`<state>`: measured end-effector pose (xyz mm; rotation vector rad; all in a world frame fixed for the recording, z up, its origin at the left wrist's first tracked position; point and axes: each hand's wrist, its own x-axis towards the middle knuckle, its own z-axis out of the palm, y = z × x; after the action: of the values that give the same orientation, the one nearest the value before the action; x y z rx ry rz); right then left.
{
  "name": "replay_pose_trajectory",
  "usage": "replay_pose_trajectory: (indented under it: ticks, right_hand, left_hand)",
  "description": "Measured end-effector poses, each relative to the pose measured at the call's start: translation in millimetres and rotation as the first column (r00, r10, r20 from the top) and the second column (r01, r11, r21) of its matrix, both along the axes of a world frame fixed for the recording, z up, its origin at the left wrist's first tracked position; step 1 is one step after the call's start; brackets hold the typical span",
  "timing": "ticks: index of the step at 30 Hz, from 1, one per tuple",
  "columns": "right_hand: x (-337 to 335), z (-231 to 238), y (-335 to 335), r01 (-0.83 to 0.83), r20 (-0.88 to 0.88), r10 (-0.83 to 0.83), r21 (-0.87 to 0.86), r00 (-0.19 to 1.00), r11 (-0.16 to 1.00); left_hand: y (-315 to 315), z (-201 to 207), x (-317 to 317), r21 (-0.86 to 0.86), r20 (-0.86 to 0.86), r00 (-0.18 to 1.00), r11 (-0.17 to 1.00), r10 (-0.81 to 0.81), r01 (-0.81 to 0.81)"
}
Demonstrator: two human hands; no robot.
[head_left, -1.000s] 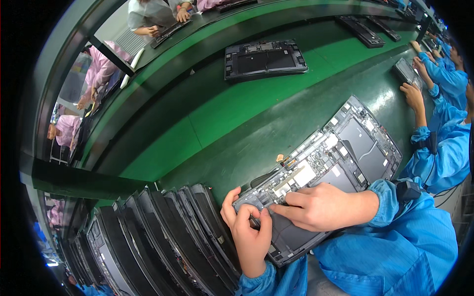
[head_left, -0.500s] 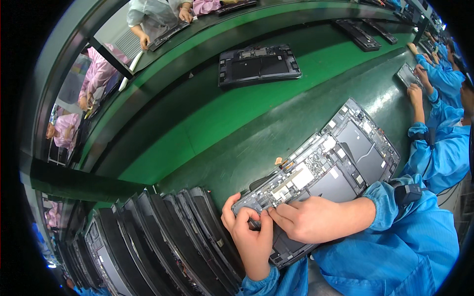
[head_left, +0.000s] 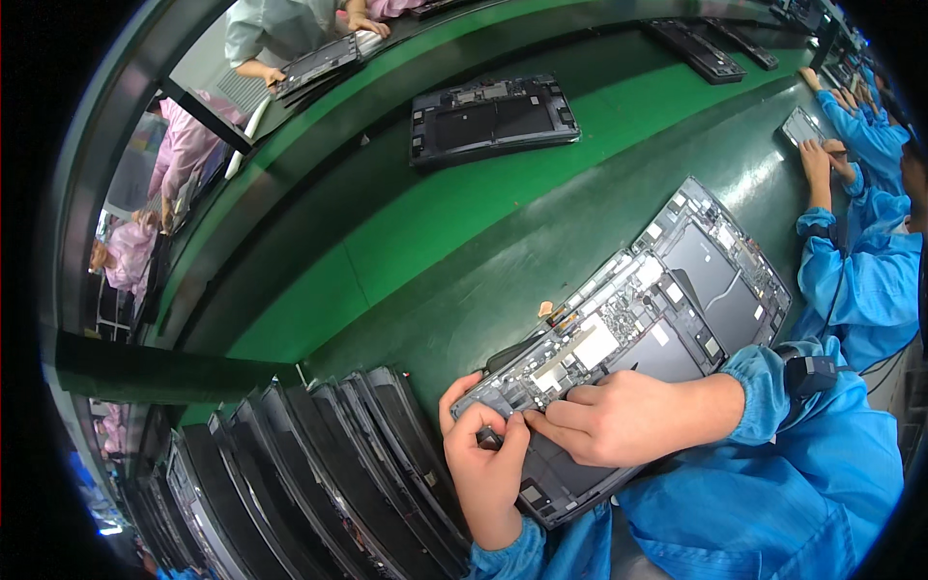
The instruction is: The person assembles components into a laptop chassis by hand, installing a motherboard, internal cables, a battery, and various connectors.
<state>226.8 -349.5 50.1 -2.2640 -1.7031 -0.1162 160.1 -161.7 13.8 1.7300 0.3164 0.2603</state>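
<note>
In front of me lies an opened tablet-like computer (head_left: 657,338), its circuit board and dark batteries exposed. My left hand (head_left: 488,464) wraps round its near left corner, thumb and forefinger bent in over the casing. Beside them, my right hand (head_left: 619,416) rests over the lower board edge with fingers pinched together. Whatever those fingertips hold is hidden; a thin dark tip shows just above the knuckles. A second opened computer (head_left: 715,261) lies partly under the far right end of the first.
Several dark casings (head_left: 329,464) stand upright in a row at left. Another opened computer (head_left: 493,121) lies on the green bench strip (head_left: 387,261) ahead. A small orange piece (head_left: 546,308) sits beyond my work. Co-workers in blue sleeves (head_left: 831,261) work at right, others across the bench.
My right hand has shifted slightly up and right, and a thin dark tip now shows above it. The left hand keeps its hold on the corner. Across the bench, a person's hands have moved.
</note>
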Motion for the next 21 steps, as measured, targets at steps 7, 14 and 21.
replay_pose_trajectory:
  ticks: [7, 14, 21]
  right_hand:
    - [-1, -2, 1, 0.014, -0.018, -0.014, 0.013, 1.0, 1.0]
    - [2, -4, 9, 0.063, -0.089, -0.059, 0.037, 0.994, 0.997]
    - [8, -2, 27, 0.079, -0.126, -0.068, 0.083, 0.99, 0.993]
  left_hand:
    - [-2, -3, -2, 0.024, 0.0, 1.0, 1.0, 0.002, -0.002]
    - [-12, -7, -19, 0.163, 0.109, 0.992, 0.983, 0.067, -0.085]
    - [-9, -6, -25, 0.158, 0.115, 0.99, 0.982, 0.082, -0.1]
